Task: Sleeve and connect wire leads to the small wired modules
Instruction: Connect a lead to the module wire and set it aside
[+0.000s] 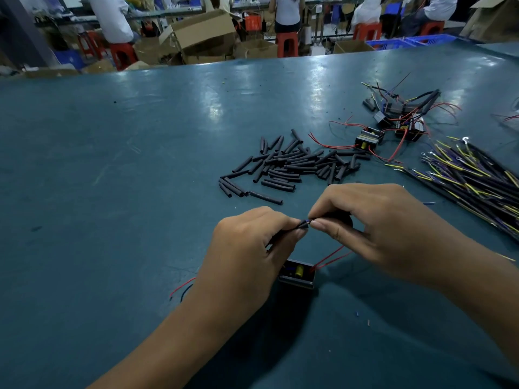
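A small black module (298, 274) with a yellow part inside lies on the teal table (140, 164) under my hands. Red leads (328, 259) run from it up to the right. My left hand (247, 254) pinches a thin black wire lead (297, 226) between thumb and forefinger. My right hand (373, 228) pinches the meeting wire end at the same spot, fingertips touching. A short black sleeve seems to sit under my right fingers, mostly hidden. A red and a dark lead (181, 289) stick out left of my left wrist.
A heap of black sleeve pieces (292, 164) lies beyond my hands. Several wired modules (393, 122) sit at the far right. A bundle of black, yellow and purple wire leads (471, 178) lies along the right edge. People on red stools and cardboard boxes are behind the table.
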### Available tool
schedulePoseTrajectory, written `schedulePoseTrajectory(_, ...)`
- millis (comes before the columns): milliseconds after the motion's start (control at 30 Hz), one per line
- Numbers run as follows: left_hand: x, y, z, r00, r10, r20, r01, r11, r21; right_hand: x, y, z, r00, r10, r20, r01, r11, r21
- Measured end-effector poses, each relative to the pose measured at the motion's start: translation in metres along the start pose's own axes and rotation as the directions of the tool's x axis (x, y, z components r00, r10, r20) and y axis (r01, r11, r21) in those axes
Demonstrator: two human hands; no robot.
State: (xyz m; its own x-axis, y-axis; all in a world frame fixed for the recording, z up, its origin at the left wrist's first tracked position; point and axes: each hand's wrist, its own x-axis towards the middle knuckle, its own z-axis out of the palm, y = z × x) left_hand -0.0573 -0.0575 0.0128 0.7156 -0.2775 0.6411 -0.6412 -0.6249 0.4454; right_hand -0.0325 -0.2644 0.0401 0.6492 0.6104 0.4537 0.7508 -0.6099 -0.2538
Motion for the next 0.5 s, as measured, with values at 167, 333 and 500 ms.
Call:
schedulePoseTrajectory(167,0.004,-0.007,-0.004,0.952,-0.303,0.047,0.306,0.929,-0.209,0.003,0.001,0.001,0.942,-0.014,-0.335,-0.032,0.991,-0.131)
schedulePoseTrajectory(333,0.012,-0.018,-0.01,0.807,-0.579,0.115,0.57,0.713,-0.408,0.003,0.01,-0.008,0.859,0.026,-0.511,-0.081,0.993,-0.086)
schedulePoseTrajectory(500,0.023,-0.021,-0.022,0.716,-0.677,0.173,0.666,0.586,-0.462,0.003,0.019,-0.009,0.839,0.067,-0.54,-0.104,0.994,-0.039)
